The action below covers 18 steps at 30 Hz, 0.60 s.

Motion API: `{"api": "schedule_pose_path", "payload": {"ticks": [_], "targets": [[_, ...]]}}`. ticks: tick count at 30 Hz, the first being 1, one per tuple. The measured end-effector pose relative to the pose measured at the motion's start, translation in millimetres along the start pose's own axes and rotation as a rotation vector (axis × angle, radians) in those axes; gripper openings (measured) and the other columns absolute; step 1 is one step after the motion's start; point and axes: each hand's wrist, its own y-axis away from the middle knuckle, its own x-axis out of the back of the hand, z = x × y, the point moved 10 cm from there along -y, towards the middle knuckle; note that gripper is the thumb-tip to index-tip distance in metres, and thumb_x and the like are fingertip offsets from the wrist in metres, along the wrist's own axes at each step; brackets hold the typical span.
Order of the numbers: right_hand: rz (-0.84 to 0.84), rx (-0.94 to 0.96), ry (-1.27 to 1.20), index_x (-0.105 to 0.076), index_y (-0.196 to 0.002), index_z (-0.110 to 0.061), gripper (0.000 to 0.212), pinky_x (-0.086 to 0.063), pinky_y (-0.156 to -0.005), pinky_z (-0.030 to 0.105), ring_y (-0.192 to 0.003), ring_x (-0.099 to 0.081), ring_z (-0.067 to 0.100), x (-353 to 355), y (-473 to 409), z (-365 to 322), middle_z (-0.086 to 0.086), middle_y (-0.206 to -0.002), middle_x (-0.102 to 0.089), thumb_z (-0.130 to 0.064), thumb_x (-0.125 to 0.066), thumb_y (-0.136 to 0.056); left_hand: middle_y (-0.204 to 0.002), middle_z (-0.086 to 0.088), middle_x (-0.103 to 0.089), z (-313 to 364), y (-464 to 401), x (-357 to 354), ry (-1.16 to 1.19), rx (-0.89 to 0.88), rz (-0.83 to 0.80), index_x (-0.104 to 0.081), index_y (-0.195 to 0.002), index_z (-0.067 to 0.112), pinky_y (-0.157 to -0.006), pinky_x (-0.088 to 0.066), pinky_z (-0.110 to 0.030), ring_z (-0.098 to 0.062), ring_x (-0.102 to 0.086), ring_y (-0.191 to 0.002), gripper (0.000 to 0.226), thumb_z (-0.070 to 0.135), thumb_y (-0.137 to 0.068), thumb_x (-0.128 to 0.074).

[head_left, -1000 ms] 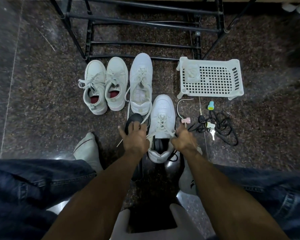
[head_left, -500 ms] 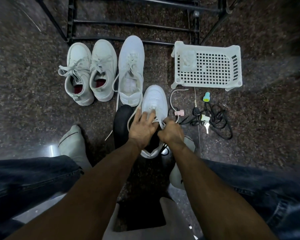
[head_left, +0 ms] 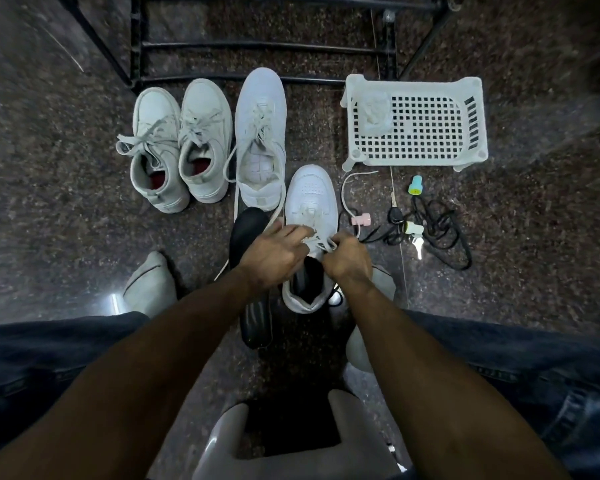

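sneaker under both hands — laces pinched, toe pointing away

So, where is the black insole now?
Head view, centre: the black insole lies on the floor, just left of the white sneaker whose laces the right hand pinches, partly under the left hand.

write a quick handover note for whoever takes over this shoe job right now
Left hand: fingers on the laces of the white shoe; whether they pinch is unclear.
Right hand: pinches the laces.
The shoe stands on the floor, toe pointing away. A black insole lies beside it on the left, partly under the left hand.
Done: the lower part looks laced.
Left: no bow shows, so probably tighten and tie, then deal with the insole.
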Motion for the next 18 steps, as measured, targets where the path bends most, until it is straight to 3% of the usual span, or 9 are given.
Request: {"api": "schedule_pose_path", "payload": {"ticks": [2,7,9,11,14,18], "targets": [[-0.010,-0.019,-0.019,-0.067,-0.109,-0.022,0.031,-0.048,-0.085,0.030,-0.105,-0.063,0.030,3,-1,2,0.009,-0.111,-0.070,-0.018,-0.063,-0.079,-0.118,-0.004,-0.062,-13,-3,1,0.204,0.139,-0.065,-0.064,-0.096,0.009,-0.065,-0.055,-0.039,-0.028,-0.066,-0.087,0.035,0.031,-0.088,-0.039],[0.041,-0.027,0.009,-0.059,-0.120,-0.016,0.037,-0.046,-0.084,0.032,-0.109,-0.060,0.033,6,15,-3,0.014,-0.117,-0.065,-0.009,-0.057,-0.084,-0.113,0.001,-0.069,-50,-8,-12,0.521,0.568,-0.149,-0.071,-0.097,0.017,-0.087,-0.052,-0.039,-0.022,-0.064,-0.101,0.018,0.022,-0.085,-0.059],[0.187,-0.003,0.055,-0.051,-0.124,-0.013,0.041,-0.046,-0.083,0.036,-0.108,-0.059,0.034,13,34,-4,0.013,-0.118,-0.061,-0.013,-0.058,-0.084,-0.109,0.002,-0.071,-54,-10,-12,0.543,0.639,-0.194,-0.073,-0.097,0.018,-0.089,-0.052,-0.035,-0.019,-0.064,-0.100,0.018,0.021,-0.084,-0.062],[0.299,0.062,0.105,-0.055,-0.113,-0.014,0.028,-0.044,-0.081,0.036,-0.103,-0.060,0.032,15,56,-7,0.010,-0.109,-0.063,-0.022,-0.058,-0.086,-0.107,0.001,-0.071,-54,-11,-13,0.547,0.677,-0.242,-0.074,-0.097,0.018,-0.088,-0.052,-0.034,-0.020,-0.064,-0.100,0.019,0.022,-0.083,-0.062],[0.156,0.123,0.138,-0.061,-0.105,-0.016,0.020,-0.043,-0.075,0.033,-0.099,-0.062,0.033,-9,74,-11,0.010,-0.104,-0.067,-0.029,-0.053,-0.091,-0.103,0.000,-0.073,-55,-9,-13,0.592,0.728,-0.257,-0.075,-0.092,0.017,-0.088,-0.054,-0.036,-0.019,-0.065,-0.098,0.018,0.019,-0.081,-0.062],[0.002,0.019,0.283,-0.064,-0.112,-0.013,0.027,-0.049,-0.085,0.035,-0.109,-0.061,0.033,-24,64,-12,0.013,-0.115,-0.066,-0.023,-0.053,-0.089,-0.105,0.000,-0.073,-54,-4,-10,0.635,0.771,-0.257,-0.076,-0.094,0.017,-0.091,-0.053,-0.034,-0.018,-0.065,-0.101,0.018,0.017,-0.081,-0.064]]}}
